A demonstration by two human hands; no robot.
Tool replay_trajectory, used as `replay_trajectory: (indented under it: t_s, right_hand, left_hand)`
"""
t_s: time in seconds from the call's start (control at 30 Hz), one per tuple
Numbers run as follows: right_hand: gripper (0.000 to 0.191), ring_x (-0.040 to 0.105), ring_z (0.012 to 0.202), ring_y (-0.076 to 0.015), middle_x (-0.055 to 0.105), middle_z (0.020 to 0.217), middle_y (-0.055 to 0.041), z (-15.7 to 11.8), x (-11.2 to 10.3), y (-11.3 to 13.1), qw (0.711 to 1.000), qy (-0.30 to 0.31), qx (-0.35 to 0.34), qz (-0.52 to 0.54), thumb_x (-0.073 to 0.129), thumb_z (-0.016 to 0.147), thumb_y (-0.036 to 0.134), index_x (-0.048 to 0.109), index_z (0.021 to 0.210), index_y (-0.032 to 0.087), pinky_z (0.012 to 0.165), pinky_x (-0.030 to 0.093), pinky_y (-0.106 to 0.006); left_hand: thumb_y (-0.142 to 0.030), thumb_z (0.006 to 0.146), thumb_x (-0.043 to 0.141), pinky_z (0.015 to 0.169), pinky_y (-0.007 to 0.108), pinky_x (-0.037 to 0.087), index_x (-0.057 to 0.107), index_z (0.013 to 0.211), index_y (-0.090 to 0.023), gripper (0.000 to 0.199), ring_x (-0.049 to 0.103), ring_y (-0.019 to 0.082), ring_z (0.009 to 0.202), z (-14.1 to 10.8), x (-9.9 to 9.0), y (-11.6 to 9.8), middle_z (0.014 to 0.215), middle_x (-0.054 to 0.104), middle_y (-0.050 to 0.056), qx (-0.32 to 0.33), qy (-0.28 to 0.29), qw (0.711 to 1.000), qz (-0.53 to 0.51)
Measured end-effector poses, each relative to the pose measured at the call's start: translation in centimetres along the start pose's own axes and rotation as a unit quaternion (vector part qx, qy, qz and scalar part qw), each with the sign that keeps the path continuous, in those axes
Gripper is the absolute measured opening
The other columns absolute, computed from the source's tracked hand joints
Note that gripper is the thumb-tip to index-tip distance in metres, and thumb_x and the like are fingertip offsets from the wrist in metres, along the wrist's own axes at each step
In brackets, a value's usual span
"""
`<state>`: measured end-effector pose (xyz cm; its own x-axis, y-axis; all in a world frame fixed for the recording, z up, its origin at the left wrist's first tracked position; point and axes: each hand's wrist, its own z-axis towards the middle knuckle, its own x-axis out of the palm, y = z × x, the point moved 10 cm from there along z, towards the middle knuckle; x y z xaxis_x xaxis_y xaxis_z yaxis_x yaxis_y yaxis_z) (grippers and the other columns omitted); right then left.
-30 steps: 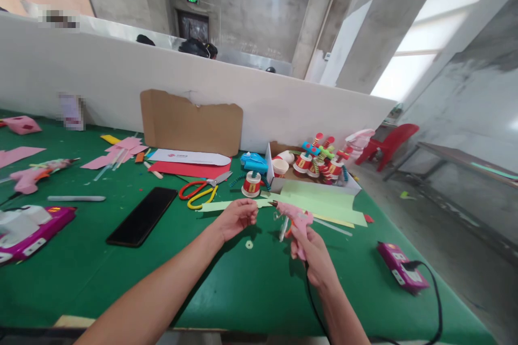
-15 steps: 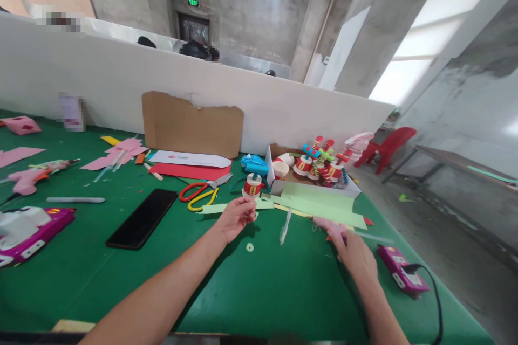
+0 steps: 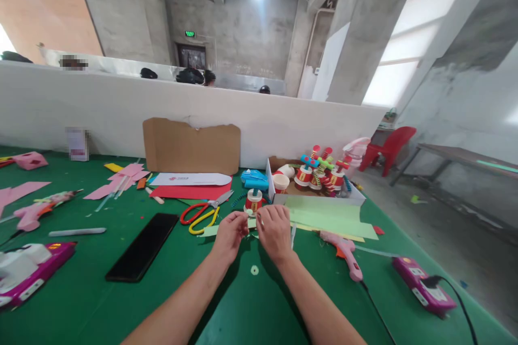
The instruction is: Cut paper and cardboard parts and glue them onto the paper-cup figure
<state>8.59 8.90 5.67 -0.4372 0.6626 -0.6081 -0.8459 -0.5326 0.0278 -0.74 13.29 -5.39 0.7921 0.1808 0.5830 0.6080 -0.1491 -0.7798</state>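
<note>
My left hand [image 3: 231, 233] is closed in a pinch, with a small pale green piece [image 3: 250, 212] at its fingertips. Close beside it, my right hand [image 3: 275, 227] has its fingers curled together; what they hold, if anything, is hidden. Just beyond both hands stands a red and white paper cup [image 3: 253, 200] with dark coiled strips at its side. A small pale ring [image 3: 254, 270] lies on the green table nearer to me. Off to the right rests a pink glue gun [image 3: 343, 252], untouched. Pale green strips [image 3: 211, 230] lie partly behind my hands.
Scissors [image 3: 202, 213], a black phone [image 3: 143, 248] and pink paper are at left. Behind on the right, a box [image 3: 324, 200] holds decorated cups, with green paper [image 3: 327, 215] before it. Purple power strips [image 3: 423, 285] lie at both sides. Heads of people show beyond the partition [image 3: 113, 97].
My right hand has let go of the pink glue gun and moved left, beside my left hand. The camera view has tilted upward, so the table sits lower in the picture.
</note>
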Motion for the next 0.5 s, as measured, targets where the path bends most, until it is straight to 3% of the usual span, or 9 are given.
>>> replay_trajectory:
  t_s: [0.5]
  right_hand:
    - [0.018,0.046,0.076,-0.0169,0.059,0.075,-0.0032,-0.6,1.0,1.1,0.999,0.029,-0.036,0.02,0.048,0.089,0.02,0.059,0.075,0.019,0.079,0.034,-0.033]
  left_hand:
    - [-0.027,0.048,0.074,0.046,0.018,0.033,0.056,0.057,-0.014,0.024,0.041,0.004,0.046,0.1,0.1,0.5,0.049,0.047,-0.006,-0.002,0.006,1.0,-0.01]
